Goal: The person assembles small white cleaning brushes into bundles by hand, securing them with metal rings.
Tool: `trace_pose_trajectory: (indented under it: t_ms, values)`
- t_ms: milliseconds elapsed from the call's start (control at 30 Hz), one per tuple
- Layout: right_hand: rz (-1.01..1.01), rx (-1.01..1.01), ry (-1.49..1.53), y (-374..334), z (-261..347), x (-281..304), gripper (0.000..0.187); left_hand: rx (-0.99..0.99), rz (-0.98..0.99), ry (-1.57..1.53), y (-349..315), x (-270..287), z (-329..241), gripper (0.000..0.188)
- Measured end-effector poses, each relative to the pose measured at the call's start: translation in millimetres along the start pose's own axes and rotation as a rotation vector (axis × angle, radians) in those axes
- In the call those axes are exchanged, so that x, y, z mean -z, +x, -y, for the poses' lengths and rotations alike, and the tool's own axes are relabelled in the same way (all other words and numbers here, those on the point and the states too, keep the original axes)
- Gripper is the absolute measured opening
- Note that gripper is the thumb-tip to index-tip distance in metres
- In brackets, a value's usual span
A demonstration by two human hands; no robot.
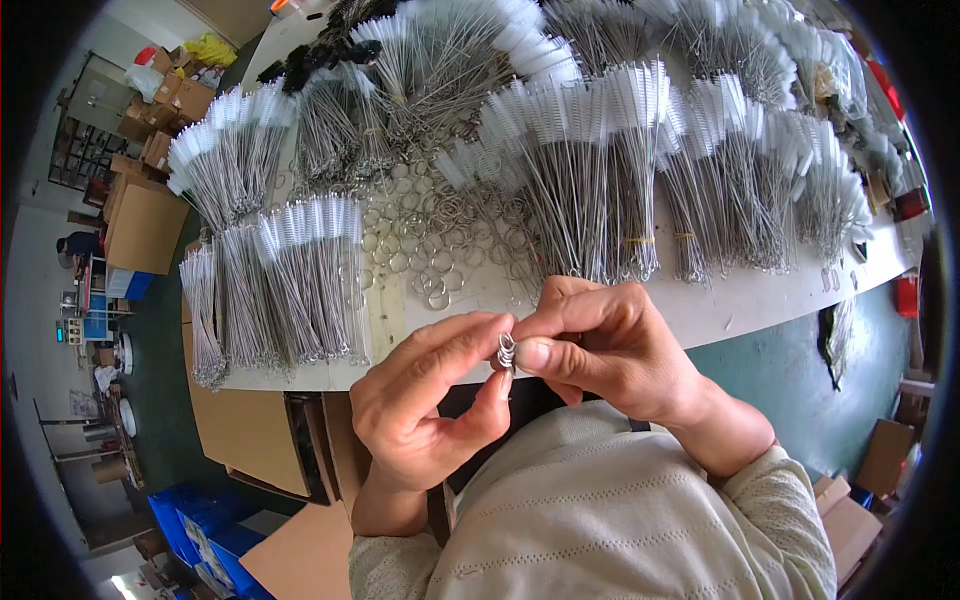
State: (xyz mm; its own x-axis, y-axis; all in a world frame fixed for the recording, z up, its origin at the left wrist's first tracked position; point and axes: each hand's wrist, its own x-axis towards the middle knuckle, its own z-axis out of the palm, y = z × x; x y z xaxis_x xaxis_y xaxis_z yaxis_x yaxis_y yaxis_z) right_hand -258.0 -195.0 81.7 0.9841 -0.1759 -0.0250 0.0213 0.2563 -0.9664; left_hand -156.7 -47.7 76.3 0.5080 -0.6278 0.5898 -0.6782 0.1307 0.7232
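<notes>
Head view: by the fingertips of the left hand (425,388) and right hand (622,350), metal rings (506,350) are pinched just off the table (720,308) edge. Separating or aligning seems under way; fine fingertip control is called for. The rings look silvery, overlapped. Beyond, loose rings (432,264) are strewn beside bundled brushes (590,180).

Holds both hands close together just below the centre of the frame. Bends the left hand (420,390) into an open curve, with thumb tip below and fingertips above. Closes the right hand (630,350) more tightly, thumb pointing left. Slants the left wrist (390,505) toward the lower edge, the right wrist (715,425) toward lower right. Hard to make out exact fingertip contact.
</notes>
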Motion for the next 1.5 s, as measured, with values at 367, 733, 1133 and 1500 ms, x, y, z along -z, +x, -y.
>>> trace_pose_trajectory:
  t_ms: [367,733,1133,1500]
  values:
    - [0.105,-0.212,-0.107,14.6,-11.4,2.4,0.013,0.202,0.146,-0.171,-0.8,20.7,16.6,0.029]
    - [-0.062,0.667,-1.238,14.6,-115.4,-1.3,0.024,0.671,0.203,1.000,3.8,90.7,145.4,0.021]
    - [-0.096,0.062,-1.703,139.7,-62.5,30.4,0.012,0.627,0.002,0.775,-1.7,105.0,131.9,0.017]
    - [-0.174,0.086,-1.199,149.2,-46.0,61.3,0.019,0.863,0.067,1.018,-24.1,235.7,183.4,0.029]
